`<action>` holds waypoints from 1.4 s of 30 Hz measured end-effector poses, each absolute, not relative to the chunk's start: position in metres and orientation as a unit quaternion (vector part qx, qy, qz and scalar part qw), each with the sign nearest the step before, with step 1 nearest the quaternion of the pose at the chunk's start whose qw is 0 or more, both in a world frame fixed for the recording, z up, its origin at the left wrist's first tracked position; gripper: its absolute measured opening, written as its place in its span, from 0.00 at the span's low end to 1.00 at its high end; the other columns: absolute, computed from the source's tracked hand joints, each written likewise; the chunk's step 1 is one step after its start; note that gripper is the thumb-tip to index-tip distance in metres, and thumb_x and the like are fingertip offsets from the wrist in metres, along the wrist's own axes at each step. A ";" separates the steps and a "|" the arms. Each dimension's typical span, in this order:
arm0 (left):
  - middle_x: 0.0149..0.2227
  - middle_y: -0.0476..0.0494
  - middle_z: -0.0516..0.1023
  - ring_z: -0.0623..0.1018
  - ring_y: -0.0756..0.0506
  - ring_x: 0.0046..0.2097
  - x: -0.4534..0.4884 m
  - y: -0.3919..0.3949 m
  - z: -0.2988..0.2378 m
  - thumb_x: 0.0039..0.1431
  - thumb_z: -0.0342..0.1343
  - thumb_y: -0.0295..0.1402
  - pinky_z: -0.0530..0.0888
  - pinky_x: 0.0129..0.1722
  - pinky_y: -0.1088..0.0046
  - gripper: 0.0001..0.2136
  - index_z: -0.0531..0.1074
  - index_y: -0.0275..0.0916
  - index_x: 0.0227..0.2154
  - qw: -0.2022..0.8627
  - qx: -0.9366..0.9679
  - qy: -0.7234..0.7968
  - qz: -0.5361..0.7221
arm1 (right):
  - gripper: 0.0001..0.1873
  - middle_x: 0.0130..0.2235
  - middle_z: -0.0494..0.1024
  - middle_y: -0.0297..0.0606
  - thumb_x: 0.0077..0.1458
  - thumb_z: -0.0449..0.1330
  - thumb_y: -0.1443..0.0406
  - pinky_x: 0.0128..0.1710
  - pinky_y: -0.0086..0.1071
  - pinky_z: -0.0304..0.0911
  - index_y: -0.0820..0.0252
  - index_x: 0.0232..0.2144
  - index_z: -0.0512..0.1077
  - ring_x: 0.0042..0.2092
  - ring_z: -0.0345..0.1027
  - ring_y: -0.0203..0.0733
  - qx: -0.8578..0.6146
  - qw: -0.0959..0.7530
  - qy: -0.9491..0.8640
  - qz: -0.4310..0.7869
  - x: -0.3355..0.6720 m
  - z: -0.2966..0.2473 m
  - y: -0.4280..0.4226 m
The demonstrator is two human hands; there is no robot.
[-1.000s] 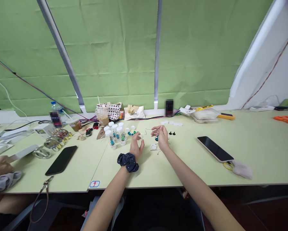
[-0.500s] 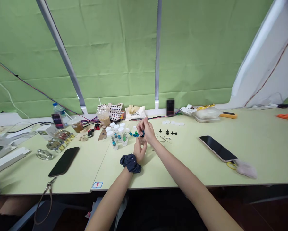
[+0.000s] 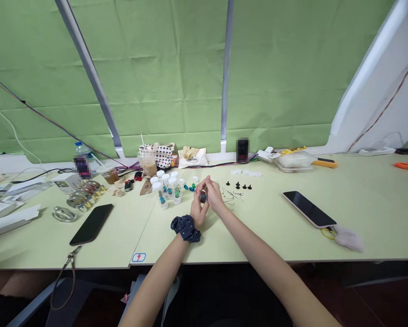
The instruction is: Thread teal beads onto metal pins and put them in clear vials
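Note:
In the middle of the table my hands meet, fingers curled in, around a small round dark-blue piece (image 3: pixel 203 197). My left hand (image 3: pixel 198 212), with a navy scrunchie (image 3: pixel 186 228) at its wrist, closes on it from below. From the right and above, my right hand (image 3: pixel 213 194) bends its fingers over the same piece, hiding most of it. Left of them stand several clear vials (image 3: pixel 170 190) with white caps, some with blue or green pieces inside. Loose blue and green pieces (image 3: pixel 190 186) lie just behind my left hand.
Thin metal wires (image 3: pixel 234 195) and black knobs (image 3: pixel 244 186) lie right of my hands. White caps (image 3: pixel 246 173) sit behind them. Phones rest on the left (image 3: pixel 91 223) and right (image 3: pixel 308 208). Iced drinks (image 3: pixel 148 166) and cloth pouches (image 3: pixel 192 158) line the back.
My right hand has come down slightly, from holding the dark-blue piece above something clear in my left hand to closing over it. The view has shifted a little.

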State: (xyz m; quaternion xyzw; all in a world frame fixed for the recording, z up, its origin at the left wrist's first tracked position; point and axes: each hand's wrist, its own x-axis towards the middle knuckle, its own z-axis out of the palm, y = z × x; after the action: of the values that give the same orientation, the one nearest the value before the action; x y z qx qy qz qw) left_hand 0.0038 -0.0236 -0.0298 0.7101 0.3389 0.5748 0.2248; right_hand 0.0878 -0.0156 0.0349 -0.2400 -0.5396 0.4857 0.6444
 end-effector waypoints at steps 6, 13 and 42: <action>0.52 0.33 0.66 0.66 0.39 0.55 0.004 -0.021 -0.034 0.59 0.48 0.37 0.62 0.53 0.61 0.21 0.57 0.36 0.54 0.218 0.712 0.351 0.568 | 0.30 0.22 0.74 0.40 0.55 0.45 0.44 0.29 0.31 0.64 0.61 0.25 0.72 0.29 0.71 0.41 -0.264 0.612 -0.545 0.508 0.093 0.033 -0.017; 0.48 0.35 0.69 0.71 0.41 0.49 0.004 -0.023 -0.031 0.60 0.48 0.36 0.67 0.47 0.63 0.19 0.56 0.37 0.52 0.241 0.709 0.330 0.575 | 0.23 0.39 0.78 0.43 0.54 0.52 0.50 0.33 0.31 0.64 0.60 0.38 0.76 0.39 0.70 0.43 -0.258 0.607 -0.550 0.512 0.094 0.025 -0.017; 0.46 0.41 0.64 0.70 0.49 0.38 -0.008 -0.026 -0.017 0.56 0.46 0.25 0.69 0.40 0.68 0.25 0.56 0.45 0.57 0.159 0.719 0.355 0.576 | 0.20 0.46 0.73 0.47 0.52 0.48 0.73 0.49 0.38 0.57 0.60 0.45 0.71 0.51 0.62 0.48 -0.751 0.324 -0.569 0.088 0.276 -0.022 0.117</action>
State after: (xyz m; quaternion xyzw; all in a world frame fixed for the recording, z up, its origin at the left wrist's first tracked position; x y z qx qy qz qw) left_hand -0.0077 -0.0257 -0.0168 0.7192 0.3552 0.5757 0.1585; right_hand 0.2761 0.1169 -0.0223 -0.7507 -0.5688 0.0876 0.3243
